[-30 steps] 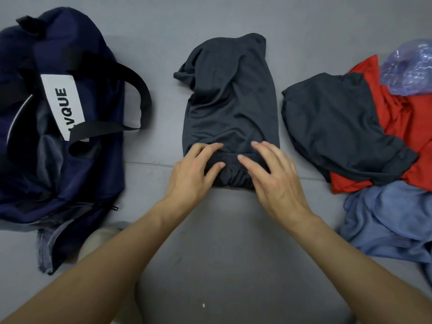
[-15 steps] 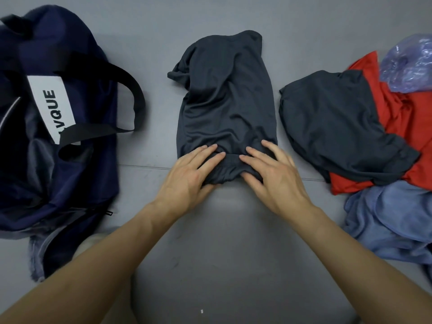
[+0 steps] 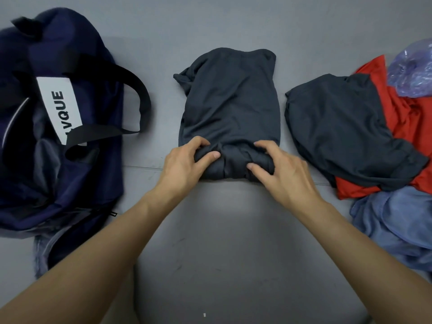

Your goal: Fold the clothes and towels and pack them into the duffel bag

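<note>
Head view. A dark grey garment (image 3: 231, 101) lies lengthwise at the centre of the grey counter (image 3: 210, 24), folded into a narrow panel. Its far end is rumpled and its near end is bunched into a thick roll.

The left hand (image 3: 184, 162) grips the left part of that roll. Its fingers (image 3: 201, 142) are curled over the top of the fabric, and the thumb presses against the near face. The right hand (image 3: 280, 169) grips the right part in the same manner, fingers (image 3: 261, 145) curled over the roll and thumb pressed into the cloth below. Both forearms enter from the bottom of the frame.

A navy duffel bag (image 3: 93, 66) sits to the left, apart from the garment, with its mouth open. A black strap (image 3: 140, 94) loops toward the centre, and a white label (image 3: 59, 108) bears the letters "VQUE".

To the right lies an unfolded pile:
- A second dark grey garment (image 3: 339, 127) lies on top of a red garment (image 3: 397, 118).
- A blue towel (image 3: 397, 218) lies crumpled at the near side, touching the red garment.
- A bluish plastic bag (image 3: 413, 71) rests at the far right edge, against the red cloth.
</note>
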A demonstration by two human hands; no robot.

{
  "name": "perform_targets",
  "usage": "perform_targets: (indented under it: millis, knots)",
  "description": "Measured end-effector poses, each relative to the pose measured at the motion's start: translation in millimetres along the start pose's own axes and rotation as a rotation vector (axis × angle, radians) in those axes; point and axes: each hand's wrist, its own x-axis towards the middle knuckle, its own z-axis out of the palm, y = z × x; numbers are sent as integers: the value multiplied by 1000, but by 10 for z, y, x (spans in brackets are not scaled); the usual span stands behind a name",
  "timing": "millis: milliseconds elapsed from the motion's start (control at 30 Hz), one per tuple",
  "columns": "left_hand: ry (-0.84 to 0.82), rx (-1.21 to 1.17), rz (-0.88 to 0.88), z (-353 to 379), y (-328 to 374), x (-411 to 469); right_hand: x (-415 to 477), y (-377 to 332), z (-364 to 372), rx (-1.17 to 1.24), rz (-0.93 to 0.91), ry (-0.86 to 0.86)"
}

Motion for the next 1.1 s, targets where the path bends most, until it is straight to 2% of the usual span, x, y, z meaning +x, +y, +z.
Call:
perform_targets:
  millis: [200, 333, 400, 500, 567, 600, 700, 767, 833, 900, 1000, 1100]
  knots:
    - [101, 109, 32, 87, -51, 4, 112, -39, 111, -123, 60, 73]
    - [134, 272, 77, 86, -23, 53, 68, 10, 206, -279, -265, 242]
    - [193, 359, 166, 79, -31, 40, 28, 60, 205, -297, -413, 273]
    - [302, 449, 413, 93, -12, 25, -79, 150, 191, -293, -465, 123]
    - [311, 448, 594, 137, 10, 18, -135, 237, 209, -339, -382, -13]
    - [260, 429, 647, 163, 7, 3, -138, 274, 221, -354, -331, -52]
    - [2, 403, 583, 222, -85, -35, -68, 300, 233, -340, -239, -71]
    - [-85, 450, 548, 220, -169, -27, 3, 271, 221, -313, -209, -60]
    - [-72, 462, 532, 185, -210, 4, 58, 230, 195, -254, -186, -37]
    - [-30, 376, 485, 106, -192, 39, 94, 186, 121, -169, -141, -24]
    - [-19, 226, 308, -67, -66, 77, 159, 137, -39, -53, -50, -40]
    - [-114, 48, 115, -204, -1, 143, 192, 106, -165, 6, 7, -81]
